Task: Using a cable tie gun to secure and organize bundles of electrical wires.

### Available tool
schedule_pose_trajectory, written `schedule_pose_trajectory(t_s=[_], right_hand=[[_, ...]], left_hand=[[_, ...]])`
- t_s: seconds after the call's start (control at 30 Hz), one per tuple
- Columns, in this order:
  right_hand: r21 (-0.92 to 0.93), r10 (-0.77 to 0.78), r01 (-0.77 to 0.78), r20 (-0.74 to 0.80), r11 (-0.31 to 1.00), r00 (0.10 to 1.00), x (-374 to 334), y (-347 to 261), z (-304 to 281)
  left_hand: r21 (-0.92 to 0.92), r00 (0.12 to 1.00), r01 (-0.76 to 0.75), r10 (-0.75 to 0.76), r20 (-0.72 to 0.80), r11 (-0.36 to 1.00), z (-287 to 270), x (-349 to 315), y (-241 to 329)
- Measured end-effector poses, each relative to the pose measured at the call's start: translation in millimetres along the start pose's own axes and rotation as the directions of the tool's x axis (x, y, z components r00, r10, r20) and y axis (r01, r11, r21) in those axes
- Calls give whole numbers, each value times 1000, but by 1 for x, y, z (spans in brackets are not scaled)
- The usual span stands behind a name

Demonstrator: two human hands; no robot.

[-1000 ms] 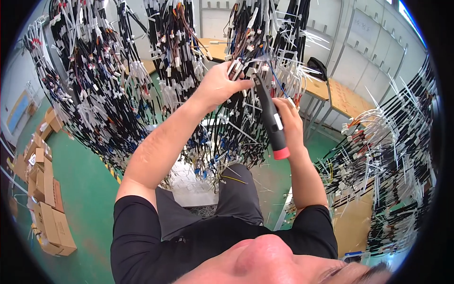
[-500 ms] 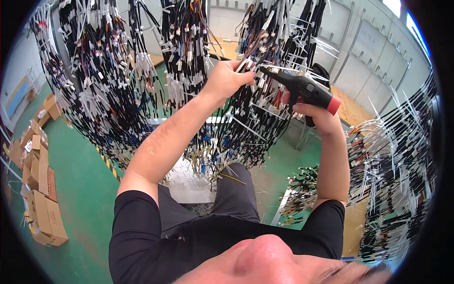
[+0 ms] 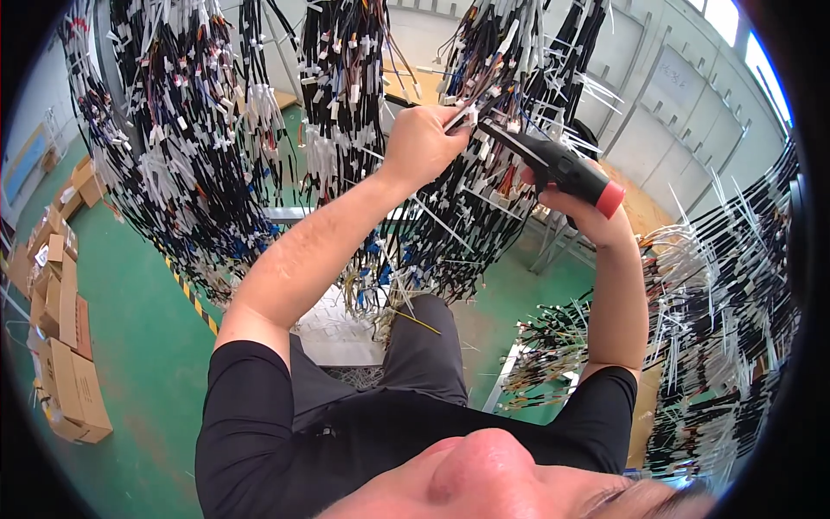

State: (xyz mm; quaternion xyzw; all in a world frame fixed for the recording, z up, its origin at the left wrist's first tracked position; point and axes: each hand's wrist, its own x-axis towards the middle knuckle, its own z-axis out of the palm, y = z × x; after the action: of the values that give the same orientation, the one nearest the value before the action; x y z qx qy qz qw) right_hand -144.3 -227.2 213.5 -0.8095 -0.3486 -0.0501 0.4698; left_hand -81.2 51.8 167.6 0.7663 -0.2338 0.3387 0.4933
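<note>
High in front of me, my right hand (image 3: 581, 208) grips a black cable tie gun (image 3: 558, 164) with a red rear end. Its narrow nose points up and left, close to the fingers of my left hand (image 3: 424, 143). That left hand is closed in a pinch on the wires of a hanging wire harness (image 3: 488, 73), and a small white piece (image 3: 468, 116) shows at its fingertips. Whether the nose touches a tie there I cannot tell. Black sleeved wires with white connectors and cable ties hang around both hands.
More wire harness bundles (image 3: 186, 130) hang thickly to the left, and another bundle (image 3: 341, 95) hangs nearer the middle. At the right is a large mass of harnesses with white ties (image 3: 718, 303). Cardboard boxes (image 3: 73, 389) stand on the green floor (image 3: 147, 346) at the left.
My left hand has turned and its fingers have closed in more, with a white piece now showing at them. The cable tie gun has dipped slightly and shifted a little right.
</note>
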Motion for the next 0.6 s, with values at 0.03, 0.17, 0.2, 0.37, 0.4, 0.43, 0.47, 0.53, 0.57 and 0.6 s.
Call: schedule_pose_trajectory(t_s=[0.03, 0.17, 0.2, 0.37, 0.4, 0.43, 0.47, 0.53, 0.57, 0.6], right_hand=[[-98, -47, 52, 61, 994, 997, 1, 0, -2], [147, -135, 130, 19, 981, 991, 5, 33, 20], [148, -133, 130, 14, 980, 991, 2, 35, 22], [-554, -130, 16, -167, 832, 977, -4, 30, 42], [-671, -221, 48, -175, 740, 959, -5, 39, 44], [-632, -313, 101, -233, 768, 921, -6, 48, 43], [-595, -265, 63, -258, 801, 929, -9, 51, 45], [-867, -563, 240, -55, 436, 825, -14, 48, 49], [-878, -543, 196, -83, 436, 836, -19, 51, 55], [-862, -532, 151, -154, 485, 832, -23, 58, 64]], left_hand=[[0, 1000, 0, 0, -1, 1000, -2, -1, 3], [-58, 998, 31, -28, 55, 998, -11, 0, 2], [-83, 995, 50, -42, 86, 995, -11, 2, 0], [-154, 986, 90, -67, 151, 984, -14, 3, -12], [-156, 985, 87, -62, 158, 984, -13, 3, -11], [-275, 978, 155, -109, 175, 949, -11, 3, -10], [-385, 969, 220, -155, 193, 896, -13, 3, -11], [-446, 925, 344, -215, 314, 826, -22, 9, -14], [-437, 854, 478, -285, 435, 762, -26, 13, -16], [-453, 868, 441, -241, 433, 775, -21, 11, -9]])
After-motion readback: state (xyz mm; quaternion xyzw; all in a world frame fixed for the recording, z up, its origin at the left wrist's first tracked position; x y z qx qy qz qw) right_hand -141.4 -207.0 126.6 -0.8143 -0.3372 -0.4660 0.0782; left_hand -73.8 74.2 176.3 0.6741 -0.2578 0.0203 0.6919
